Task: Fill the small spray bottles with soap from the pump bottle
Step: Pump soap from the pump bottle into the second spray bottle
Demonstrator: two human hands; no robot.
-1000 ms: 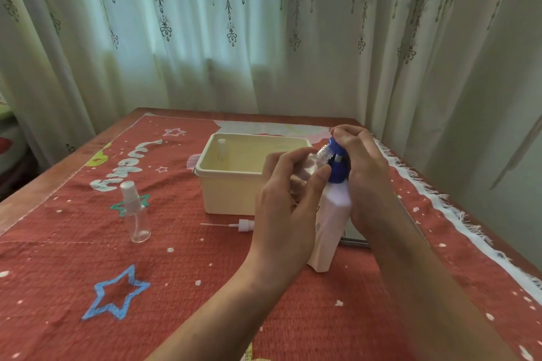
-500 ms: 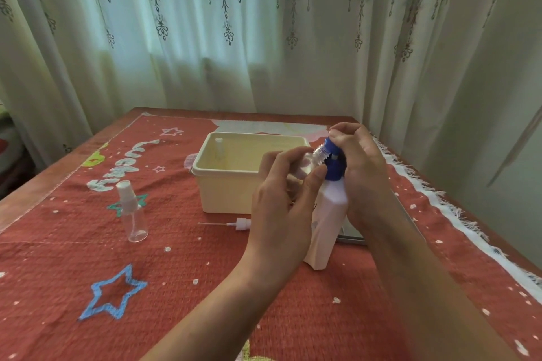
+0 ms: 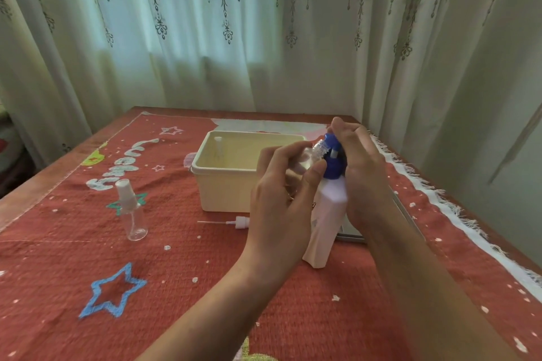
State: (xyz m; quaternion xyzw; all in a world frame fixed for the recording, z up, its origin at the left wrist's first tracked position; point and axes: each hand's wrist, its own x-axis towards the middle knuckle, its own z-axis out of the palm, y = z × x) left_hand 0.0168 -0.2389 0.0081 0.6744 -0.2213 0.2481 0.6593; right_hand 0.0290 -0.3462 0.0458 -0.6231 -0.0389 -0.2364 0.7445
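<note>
A white pump bottle (image 3: 325,223) with a blue pump head (image 3: 333,160) stands on the red cloth right of centre. My right hand (image 3: 359,170) is closed over the pump head from the right. My left hand (image 3: 281,199) holds a small clear spray bottle (image 3: 311,154), uncapped and tilted, with its open neck at the pump's nozzle. Its spray cap with a thin tube (image 3: 234,222) lies on the cloth to the left. Another small clear spray bottle (image 3: 132,214), capped, stands upright at the left.
A cream plastic tub (image 3: 228,187) sits behind my hands; one more small spray bottle (image 3: 217,147) stands in its far left corner. A flat grey object (image 3: 352,236) lies under my right wrist. Curtains hang close behind the table and along its right edge.
My hands, the pump bottle and the small bottle hold almost the same place. The view has shifted slightly.
</note>
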